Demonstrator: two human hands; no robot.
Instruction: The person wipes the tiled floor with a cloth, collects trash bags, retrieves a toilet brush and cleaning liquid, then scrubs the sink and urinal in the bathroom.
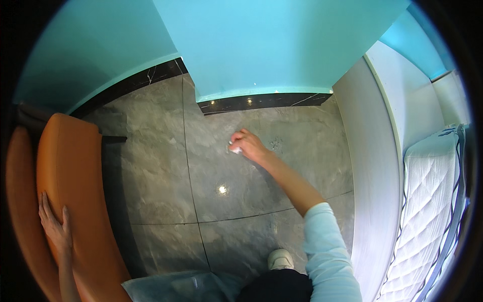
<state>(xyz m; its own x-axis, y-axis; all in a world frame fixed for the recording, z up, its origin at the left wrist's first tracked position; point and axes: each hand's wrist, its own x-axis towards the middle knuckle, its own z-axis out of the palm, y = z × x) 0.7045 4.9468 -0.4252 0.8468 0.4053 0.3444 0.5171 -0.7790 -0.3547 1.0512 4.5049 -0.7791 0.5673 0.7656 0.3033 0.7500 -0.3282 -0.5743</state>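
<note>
My left hand (56,225) lies with fingers stretched out on the orange padded seat (70,166) at the left. Out over the grey tiled floor (161,166), my right hand (248,146) is closed on a small white wad (235,149) that looks like crumpled tissue. Most of the wad is hidden by the fingers. Whether it touches the floor I cannot tell. Just right of this hand, a patch of small wet-looking spots (275,144) marks the tile.
A turquoise wall (256,45) with a black skirting board (266,102) stands ahead. Along the right runs a pale grey panel (375,166), with a white quilted mattress (427,201) beyond it. A dark furniture leg (114,139) juts from the seat. Clear plastic sheeting (186,287) lies near my shoe (280,259).
</note>
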